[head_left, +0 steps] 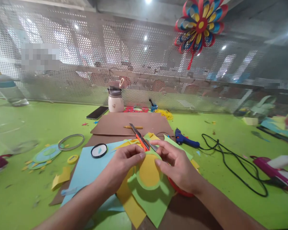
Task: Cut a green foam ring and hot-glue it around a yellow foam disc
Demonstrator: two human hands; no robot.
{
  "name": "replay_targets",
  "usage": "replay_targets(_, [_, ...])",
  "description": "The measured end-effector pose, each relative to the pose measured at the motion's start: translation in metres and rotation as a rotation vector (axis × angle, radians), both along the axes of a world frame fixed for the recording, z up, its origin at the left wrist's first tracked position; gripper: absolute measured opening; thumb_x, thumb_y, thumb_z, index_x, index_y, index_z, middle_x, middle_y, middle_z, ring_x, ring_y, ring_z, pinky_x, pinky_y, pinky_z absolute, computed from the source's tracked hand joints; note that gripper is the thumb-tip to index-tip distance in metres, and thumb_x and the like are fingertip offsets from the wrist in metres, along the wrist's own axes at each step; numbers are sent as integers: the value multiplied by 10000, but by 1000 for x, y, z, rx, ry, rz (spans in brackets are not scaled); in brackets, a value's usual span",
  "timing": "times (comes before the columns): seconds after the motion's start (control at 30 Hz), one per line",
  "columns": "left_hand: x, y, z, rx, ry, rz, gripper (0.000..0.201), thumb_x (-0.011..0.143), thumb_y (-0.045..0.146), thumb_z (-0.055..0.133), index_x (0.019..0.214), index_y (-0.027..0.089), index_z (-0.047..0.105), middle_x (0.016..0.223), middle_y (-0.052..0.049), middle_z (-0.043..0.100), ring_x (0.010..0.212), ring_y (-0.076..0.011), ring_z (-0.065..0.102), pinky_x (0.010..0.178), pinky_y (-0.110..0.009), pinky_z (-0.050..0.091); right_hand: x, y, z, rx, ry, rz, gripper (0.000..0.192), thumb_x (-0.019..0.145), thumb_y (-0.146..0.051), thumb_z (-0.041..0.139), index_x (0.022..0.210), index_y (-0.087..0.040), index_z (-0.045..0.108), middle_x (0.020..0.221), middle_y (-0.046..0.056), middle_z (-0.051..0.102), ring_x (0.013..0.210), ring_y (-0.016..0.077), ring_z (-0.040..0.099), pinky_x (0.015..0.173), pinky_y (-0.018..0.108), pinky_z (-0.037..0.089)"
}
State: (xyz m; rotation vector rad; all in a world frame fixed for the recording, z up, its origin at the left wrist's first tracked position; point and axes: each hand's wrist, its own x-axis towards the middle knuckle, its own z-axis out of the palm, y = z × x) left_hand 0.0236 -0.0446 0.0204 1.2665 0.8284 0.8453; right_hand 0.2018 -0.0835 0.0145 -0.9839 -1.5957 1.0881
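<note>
Both hands hold a paper disc (149,171), yellow in the middle with a green rim. My left hand (126,158) pinches its upper left edge between thumb and fingers. At the upper right, my right hand (176,161) has its thumb on the yellow face and the other fingers curved behind the edge. Just beyond the disc lies an orange and black utility knife (141,140), pointing away. Under the hands are green paper (156,207), yellow paper (132,207) and a light blue sheet (86,172). A red ring (182,189) is partly hidden below my right hand.
Brown cardboard (132,123) bears a pencil (133,127). A blue glue gun (186,139) with a looping black cord lies right. Left are a black ring (99,150), a tape roll (72,159) and a grey ring (71,142). A jar (116,100) and phone (97,112) stand behind.
</note>
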Motion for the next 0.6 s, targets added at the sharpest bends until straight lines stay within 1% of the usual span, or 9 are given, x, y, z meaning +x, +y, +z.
replay_targets(0.23, [-1, 3, -3, -1, -6, -32, 165, 771, 301, 623, 703, 155, 586, 643, 26, 519, 615, -100, 406, 585, -233, 312, 0, 1, 0, 13, -37, -44, 413, 846, -97, 503, 1225, -260, 480, 801, -46, 454, 693, 99, 460, 638, 225, 411])
replay_targets(0.37, [-2, 2, -4, -27, 12, 0, 142, 782, 296, 601, 719, 169, 593, 656, 30, 503, 628, -101, 410, 579, -223, 308, -2, 2, -2, 11, -52, -57, 403, 853, -111, 501, 1222, -272, 475, 798, -47, 448, 692, 101, 460, 639, 228, 419])
replay_targets(0.5, [-3, 0, -2, -103, -107, -45, 178, 819, 317, 517, 744, 173, 591, 731, 3, 533, 703, -138, 478, 636, -251, 356, -3, 1, -4, 27, -77, -69, 399, 850, -105, 501, 1205, -286, 485, 776, -51, 443, 693, 105, 458, 663, 235, 422])
replay_targets(0.6, [-3, 0, -2, -90, -120, -58, 215, 831, 325, 487, 723, 166, 584, 741, -11, 544, 712, -154, 497, 649, -270, 370, -3, 1, -5, 41, -98, -81, 395, 848, -105, 495, 1196, -292, 486, 782, -48, 448, 698, 111, 468, 665, 243, 423])
